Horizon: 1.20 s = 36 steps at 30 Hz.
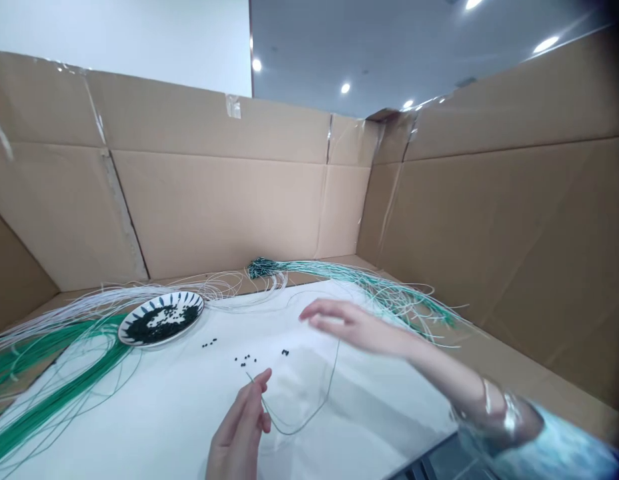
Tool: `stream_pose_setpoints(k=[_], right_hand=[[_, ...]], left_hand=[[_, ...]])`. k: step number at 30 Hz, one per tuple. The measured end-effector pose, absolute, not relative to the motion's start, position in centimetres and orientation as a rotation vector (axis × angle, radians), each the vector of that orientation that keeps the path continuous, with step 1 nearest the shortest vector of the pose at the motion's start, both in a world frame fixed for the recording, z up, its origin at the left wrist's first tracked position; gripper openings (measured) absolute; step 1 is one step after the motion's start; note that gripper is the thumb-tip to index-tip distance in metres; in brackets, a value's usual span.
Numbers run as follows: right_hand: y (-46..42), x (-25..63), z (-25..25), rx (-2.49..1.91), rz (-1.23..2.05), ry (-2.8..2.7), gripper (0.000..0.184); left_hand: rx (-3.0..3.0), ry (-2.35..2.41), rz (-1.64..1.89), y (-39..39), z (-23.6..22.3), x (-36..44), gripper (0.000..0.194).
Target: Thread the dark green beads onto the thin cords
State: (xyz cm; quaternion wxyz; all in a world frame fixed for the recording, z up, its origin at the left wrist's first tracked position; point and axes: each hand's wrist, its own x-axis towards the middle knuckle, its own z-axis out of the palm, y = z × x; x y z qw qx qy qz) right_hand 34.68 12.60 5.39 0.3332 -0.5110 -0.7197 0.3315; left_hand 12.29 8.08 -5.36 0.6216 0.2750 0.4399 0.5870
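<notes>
Left hand pinching thin green cord; right hand open wide, near loose black beads. Risk: beads scattered by stray sweep, slack cord tangling.

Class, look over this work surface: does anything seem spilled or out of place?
Yes: a few small black beads lie loose on the white sheet, apart from the pile on the black-and-white plate. They look spilled, though they may have been set out on purpose.
</notes>
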Motion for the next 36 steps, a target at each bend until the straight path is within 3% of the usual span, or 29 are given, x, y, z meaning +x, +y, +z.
stream_pose_setpoints(k=[7,17,36], right_hand=[[10.8,26.2,-1.4,-0.944,1.646,-1.524,0.056],[12.7,26.0,-2.3,-0.957,1.736,-1.332,0.044],[13.3,25.4,-1.6,-0.981,1.831,-1.391,0.042]], left_hand=[[0.745,1.066,1.454,8.6,-5.9,12.7,0.043],[0.964,1.224,1.577,10.0,-4.7,10.2,0.041],[0.99,1.239,1.704,10.3,-4.2,10.1,0.026]])
